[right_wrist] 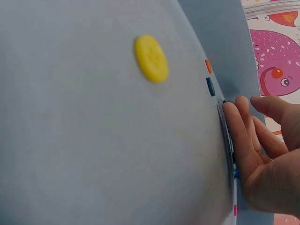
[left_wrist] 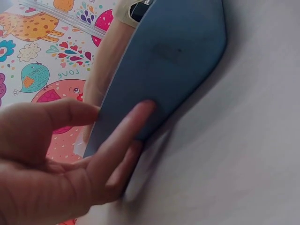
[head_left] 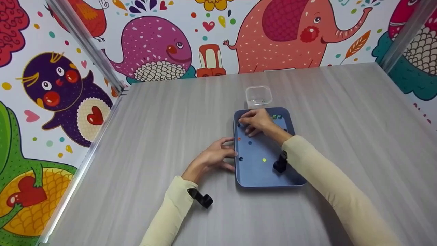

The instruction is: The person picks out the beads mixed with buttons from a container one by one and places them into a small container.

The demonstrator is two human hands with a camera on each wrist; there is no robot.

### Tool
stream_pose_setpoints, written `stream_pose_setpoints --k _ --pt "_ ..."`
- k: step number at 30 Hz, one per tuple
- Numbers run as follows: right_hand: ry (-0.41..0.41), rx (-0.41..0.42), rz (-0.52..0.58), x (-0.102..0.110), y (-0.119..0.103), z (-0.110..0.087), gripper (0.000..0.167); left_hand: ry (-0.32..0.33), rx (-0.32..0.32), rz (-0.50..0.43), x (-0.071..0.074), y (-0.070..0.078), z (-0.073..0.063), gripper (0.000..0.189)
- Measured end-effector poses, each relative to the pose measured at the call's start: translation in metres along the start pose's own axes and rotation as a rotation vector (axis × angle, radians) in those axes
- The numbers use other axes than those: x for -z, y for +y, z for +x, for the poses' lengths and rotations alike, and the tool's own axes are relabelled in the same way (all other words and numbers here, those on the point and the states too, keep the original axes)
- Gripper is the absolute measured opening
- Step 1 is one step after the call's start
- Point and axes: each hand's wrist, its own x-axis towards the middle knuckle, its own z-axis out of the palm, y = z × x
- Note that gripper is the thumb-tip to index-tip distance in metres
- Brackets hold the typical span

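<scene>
A blue-grey rectangular tray (head_left: 252, 174) lies on the table with small buttons scattered in it. My left hand (head_left: 215, 154) is at its left side, fingers spread and fingertips against the outer wall, as the left wrist view shows. Over the tray's far left part, my right hand (head_left: 259, 120) reaches down, its fingertips close to the floor beside a dark button (head_left: 239, 125). A yellow button (right_wrist: 151, 58) lies nearer the front. Along the left side are an orange button (head_left: 239, 139), a blue button (head_left: 250, 142) and another dark button (head_left: 241, 159).
Just beyond the tray's far edge stands a clear plastic container (head_left: 258, 95) with something small at its bottom. Green pieces (head_left: 277, 117) sit in the tray's far right corner. Cartoon-printed walls (head_left: 211, 34) border the grey wood-grain table (head_left: 164, 136).
</scene>
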Motion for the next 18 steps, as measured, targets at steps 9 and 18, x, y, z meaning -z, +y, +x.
stream_pose_setpoints --k 9,18 --pt "-0.004 0.004 -0.001 -0.0038 0.0006 0.0049 0.03 -0.001 0.001 -0.012 0.0001 0.0001 0.0006 0.068" --pt "-0.007 -0.003 0.002 -0.0052 0.0012 0.0096 0.027 0.002 0.002 -0.014 -0.0002 -0.0004 0.0016 0.068"
